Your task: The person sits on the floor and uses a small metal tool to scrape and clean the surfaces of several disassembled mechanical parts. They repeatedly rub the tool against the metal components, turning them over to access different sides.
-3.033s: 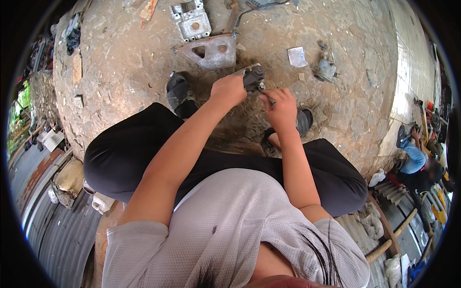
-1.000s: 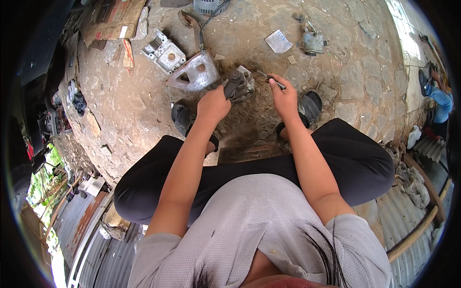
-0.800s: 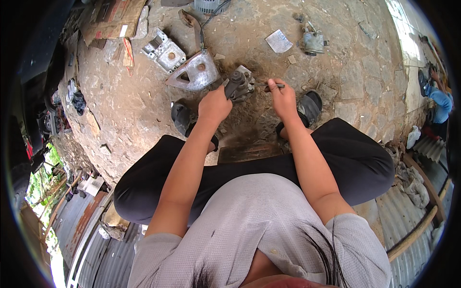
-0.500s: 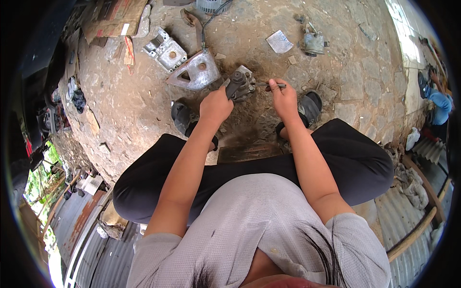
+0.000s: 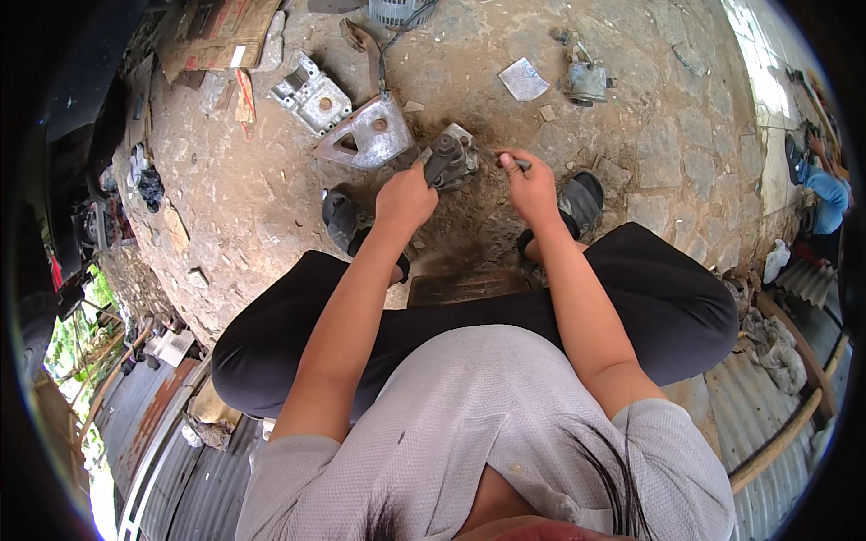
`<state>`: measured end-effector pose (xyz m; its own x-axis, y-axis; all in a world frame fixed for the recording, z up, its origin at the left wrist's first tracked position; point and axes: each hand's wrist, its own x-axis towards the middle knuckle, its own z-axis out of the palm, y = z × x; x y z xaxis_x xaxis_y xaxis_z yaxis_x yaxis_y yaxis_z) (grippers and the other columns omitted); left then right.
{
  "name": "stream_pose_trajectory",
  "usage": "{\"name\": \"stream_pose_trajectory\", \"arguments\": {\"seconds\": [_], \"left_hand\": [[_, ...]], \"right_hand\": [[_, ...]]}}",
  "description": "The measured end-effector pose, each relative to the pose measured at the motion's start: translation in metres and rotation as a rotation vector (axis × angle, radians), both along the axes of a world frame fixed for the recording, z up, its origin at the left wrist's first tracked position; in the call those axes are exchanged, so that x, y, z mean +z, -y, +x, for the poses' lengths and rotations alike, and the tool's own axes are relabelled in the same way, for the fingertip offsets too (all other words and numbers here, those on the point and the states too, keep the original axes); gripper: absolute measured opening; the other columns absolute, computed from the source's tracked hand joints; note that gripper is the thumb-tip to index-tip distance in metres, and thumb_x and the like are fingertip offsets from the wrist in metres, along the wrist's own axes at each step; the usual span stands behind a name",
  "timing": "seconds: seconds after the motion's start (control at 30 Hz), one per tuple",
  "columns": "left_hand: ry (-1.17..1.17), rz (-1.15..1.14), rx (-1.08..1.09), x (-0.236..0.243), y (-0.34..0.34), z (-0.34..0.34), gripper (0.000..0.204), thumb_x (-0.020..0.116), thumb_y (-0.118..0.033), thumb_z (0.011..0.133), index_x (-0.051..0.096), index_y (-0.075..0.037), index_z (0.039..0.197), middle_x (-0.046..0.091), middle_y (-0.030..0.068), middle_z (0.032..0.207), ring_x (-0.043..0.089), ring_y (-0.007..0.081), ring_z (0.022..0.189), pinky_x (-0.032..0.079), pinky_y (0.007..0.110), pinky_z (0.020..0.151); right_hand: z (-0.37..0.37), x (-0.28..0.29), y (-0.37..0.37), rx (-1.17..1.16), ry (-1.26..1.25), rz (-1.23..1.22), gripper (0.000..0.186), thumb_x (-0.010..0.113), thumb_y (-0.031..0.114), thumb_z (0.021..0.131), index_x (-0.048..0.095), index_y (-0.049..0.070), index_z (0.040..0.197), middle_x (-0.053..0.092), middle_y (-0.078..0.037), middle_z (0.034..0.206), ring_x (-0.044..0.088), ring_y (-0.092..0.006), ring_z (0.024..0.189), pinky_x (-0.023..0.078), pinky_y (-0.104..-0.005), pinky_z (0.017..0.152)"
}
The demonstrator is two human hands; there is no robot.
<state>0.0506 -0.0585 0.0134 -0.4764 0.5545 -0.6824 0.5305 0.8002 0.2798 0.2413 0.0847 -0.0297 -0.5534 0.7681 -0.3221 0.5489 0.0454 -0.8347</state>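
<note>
On the ground between my feet sits a grey, greasy metal machine part point(image 5: 465, 155). My left hand point(image 5: 406, 196) is closed around a dark metal bar with a round knobbed end point(image 5: 443, 155), which lies over that part. Whether the bar is a separate tool or joined to the part, I cannot tell. Just right of the part, my right hand point(image 5: 532, 187) pinches a thin dark metal rod point(image 5: 521, 165). Its narrow end points left toward the part, and I cannot see whether it touches. A flat silver metal plate with a triangular hole point(image 5: 368, 135) lies left of the part.
Beyond the plate lie a silver metal casting point(image 5: 317, 102) and a rusty curved lever point(image 5: 363, 43) with a cable. A small square sheet point(image 5: 524, 79) and a grey cylindrical part point(image 5: 588, 81) are far right. Flattened cardboard point(image 5: 216, 36) lies far left. Sandals point(image 5: 582, 200) flank the work.
My right hand has turned slightly and the rod has tilted, its narrow end now a little higher. My left hand, the bar and the machine part look unmoved.
</note>
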Motion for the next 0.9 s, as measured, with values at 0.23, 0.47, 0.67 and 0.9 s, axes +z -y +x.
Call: {"name": "stream_pose_trajectory", "arguments": {"seconds": [0.23, 0.47, 0.67, 0.9], "left_hand": [[0.023, 0.012, 0.002, -0.007, 0.003, 0.014, 0.037, 0.067, -0.021, 0.092, 0.064, 0.0, 0.122, 0.075, 0.0239, 0.109, 0.073, 0.0431, 0.105, 0.058, 0.055, 0.091], [0.034, 0.056, -0.018, -0.016, 0.007, 0.012, 0.037, 0.067, -0.022, 0.091, 0.063, 0.0, 0.121, 0.074, 0.0267, 0.106, 0.071, 0.0465, 0.106, 0.056, 0.057, 0.092], [0.036, 0.039, -0.027, -0.017, 0.007, 0.01, 0.036, 0.068, -0.022, 0.091, 0.063, -0.001, 0.12, 0.074, 0.027, 0.108, 0.071, 0.046, 0.107, 0.056, 0.056, 0.092], [0.022, 0.062, -0.044, -0.019, 0.009, 0.011, 0.032, 0.07, -0.022, 0.091, 0.064, -0.002, 0.116, 0.076, 0.0226, 0.106, 0.073, 0.0422, 0.104, 0.058, 0.055, 0.089]], "right_hand": [[0.0, 0.004, 0.001, -0.004, 0.066, -0.032, 0.026, 0.072, 0.03, 0.102, 0.079, 0.012, 0.119, 0.076, -0.017, 0.117, 0.07, -0.0388, 0.11, 0.055, -0.0439, 0.094], [0.002, -0.005, 0.001, 0.017, 0.2, 0.077, 0.031, 0.07, 0.038, 0.103, 0.079, 0.012, 0.118, 0.075, -0.02, 0.117, 0.068, -0.0403, 0.113, 0.054, -0.0464, 0.096], [-0.005, 0.002, 0.001, 0.017, 0.078, 0.111, 0.033, 0.069, 0.039, 0.104, 0.078, 0.009, 0.117, 0.075, -0.022, 0.116, 0.069, -0.0412, 0.109, 0.054, -0.0465, 0.093], [-0.006, 0.016, -0.001, -0.009, 0.112, -0.004, 0.034, 0.069, 0.038, 0.104, 0.077, 0.007, 0.116, 0.076, -0.021, 0.108, 0.071, -0.042, 0.1, 0.056, -0.0445, 0.087]]}}
